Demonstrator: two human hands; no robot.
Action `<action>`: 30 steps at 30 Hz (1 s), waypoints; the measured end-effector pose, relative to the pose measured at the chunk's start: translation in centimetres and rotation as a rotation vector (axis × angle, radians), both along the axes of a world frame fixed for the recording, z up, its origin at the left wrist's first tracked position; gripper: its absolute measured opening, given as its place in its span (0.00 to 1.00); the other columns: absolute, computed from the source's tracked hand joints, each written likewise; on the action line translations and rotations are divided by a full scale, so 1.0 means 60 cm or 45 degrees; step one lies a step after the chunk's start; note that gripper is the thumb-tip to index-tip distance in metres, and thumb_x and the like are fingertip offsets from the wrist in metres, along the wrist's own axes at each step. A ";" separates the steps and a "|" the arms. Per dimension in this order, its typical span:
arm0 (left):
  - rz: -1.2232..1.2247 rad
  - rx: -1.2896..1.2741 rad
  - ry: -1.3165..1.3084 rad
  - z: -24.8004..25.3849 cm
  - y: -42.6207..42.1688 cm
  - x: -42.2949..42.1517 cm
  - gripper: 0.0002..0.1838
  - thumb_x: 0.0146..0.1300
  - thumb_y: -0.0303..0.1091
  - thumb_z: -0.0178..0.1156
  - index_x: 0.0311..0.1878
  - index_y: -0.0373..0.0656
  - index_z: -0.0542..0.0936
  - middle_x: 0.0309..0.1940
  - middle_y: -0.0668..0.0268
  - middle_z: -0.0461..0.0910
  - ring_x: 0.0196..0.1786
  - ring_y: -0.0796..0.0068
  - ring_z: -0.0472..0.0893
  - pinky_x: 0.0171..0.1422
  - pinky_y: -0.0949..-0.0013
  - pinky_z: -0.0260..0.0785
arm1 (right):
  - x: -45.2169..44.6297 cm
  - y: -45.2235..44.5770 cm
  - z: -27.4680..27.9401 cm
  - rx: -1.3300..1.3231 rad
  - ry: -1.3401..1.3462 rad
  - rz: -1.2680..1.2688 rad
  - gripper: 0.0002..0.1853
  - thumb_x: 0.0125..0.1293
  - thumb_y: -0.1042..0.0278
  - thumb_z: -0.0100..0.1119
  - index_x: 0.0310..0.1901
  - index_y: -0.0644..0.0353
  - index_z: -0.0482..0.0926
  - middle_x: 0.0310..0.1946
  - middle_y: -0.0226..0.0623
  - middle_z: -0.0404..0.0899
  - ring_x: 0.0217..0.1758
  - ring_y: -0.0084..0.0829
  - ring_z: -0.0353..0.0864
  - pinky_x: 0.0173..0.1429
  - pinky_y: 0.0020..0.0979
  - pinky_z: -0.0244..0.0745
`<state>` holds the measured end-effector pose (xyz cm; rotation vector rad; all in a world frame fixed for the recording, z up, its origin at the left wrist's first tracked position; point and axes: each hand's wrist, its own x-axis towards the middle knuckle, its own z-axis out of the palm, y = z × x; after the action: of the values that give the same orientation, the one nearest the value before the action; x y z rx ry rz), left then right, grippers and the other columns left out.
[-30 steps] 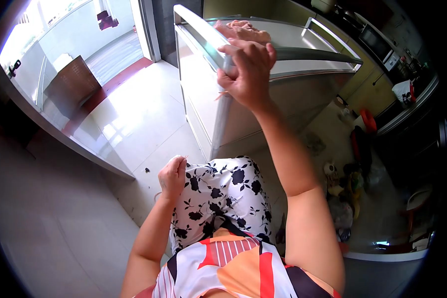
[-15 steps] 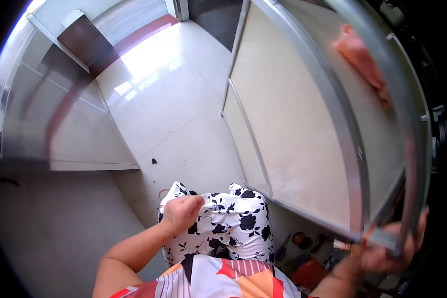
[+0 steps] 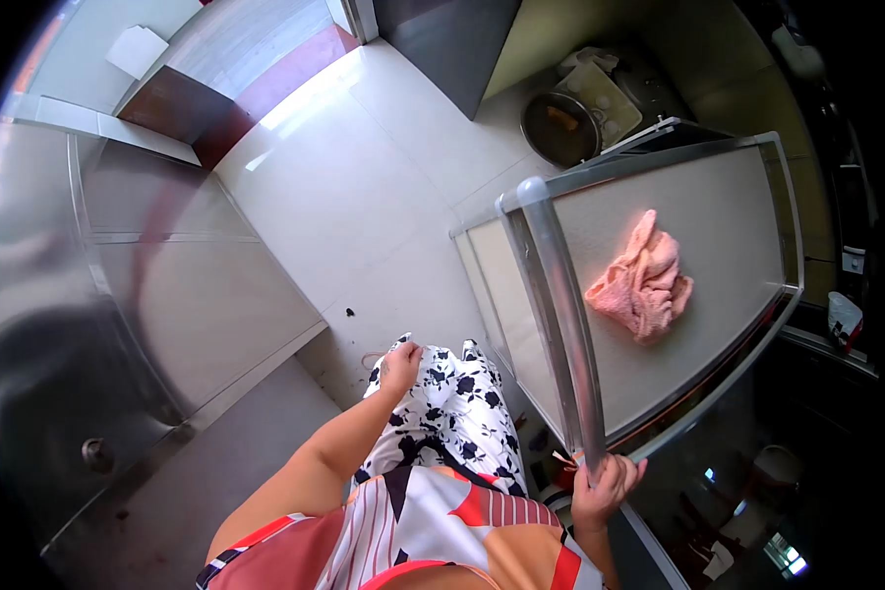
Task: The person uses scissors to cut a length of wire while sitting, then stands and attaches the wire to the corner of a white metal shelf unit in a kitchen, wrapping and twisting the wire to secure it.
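Note:
My right hand (image 3: 606, 486) is wrapped round the near corner of a metal rail (image 3: 568, 324) on a pale-topped cabinet (image 3: 718, 226). On the cabinet's top lies a crumpled pink cloth (image 3: 643, 282), beyond the rail and apart from both hands. Above the left leg of the black-and-white flowered trousers (image 3: 447, 403), my left hand (image 3: 401, 367) is closed; what it holds, if anything, is too small to make out.
A round dark pan (image 3: 560, 129) and a clear tray (image 3: 602, 101) lie behind the cabinet. At the left is a shiny metal surface (image 3: 29, 334) above cupboard panels. A brown box (image 3: 179, 110) stands near the doorway. A white bag (image 3: 844, 321) sits at the right.
The cabinet has turned and shifted, with my right hand staying on its rail corner and coming down to the lower right. The pan has come into view. My left hand stays closed near my lap.

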<state>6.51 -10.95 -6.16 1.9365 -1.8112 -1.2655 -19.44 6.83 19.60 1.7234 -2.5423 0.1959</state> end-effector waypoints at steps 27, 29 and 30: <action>-1.110 -0.012 1.764 0.978 -0.829 -0.229 0.04 0.59 0.22 0.57 0.35 0.31 0.76 0.31 0.62 0.79 0.32 0.80 0.75 0.37 0.79 0.67 | -0.098 -0.596 0.152 0.111 -0.321 -0.236 0.21 0.47 0.76 0.54 0.48 0.58 0.72 0.51 0.41 0.70 0.58 0.42 0.66 0.63 0.44 0.57; -1.298 -0.047 1.851 1.000 -0.854 -0.253 0.04 0.59 0.22 0.57 0.36 0.31 0.76 0.31 0.62 0.79 0.32 0.80 0.75 0.37 0.79 0.67 | -0.069 -0.685 0.125 0.289 -0.435 -0.185 0.21 0.49 0.71 0.57 0.48 0.54 0.73 0.55 0.36 0.69 0.62 0.36 0.63 0.68 0.50 0.46; -1.363 -0.047 1.880 1.006 -0.872 -0.264 0.04 0.59 0.22 0.57 0.36 0.31 0.76 0.31 0.62 0.79 0.32 0.80 0.75 0.37 0.78 0.68 | -0.063 -0.704 0.091 0.411 -0.410 -0.168 0.21 0.50 0.70 0.56 0.50 0.52 0.73 0.57 0.35 0.67 0.65 0.34 0.61 0.70 0.48 0.44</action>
<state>-9.31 -63.28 54.22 -0.4295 -1.6784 -1.9424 -23.22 -35.38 25.05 1.7355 -3.0568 0.0608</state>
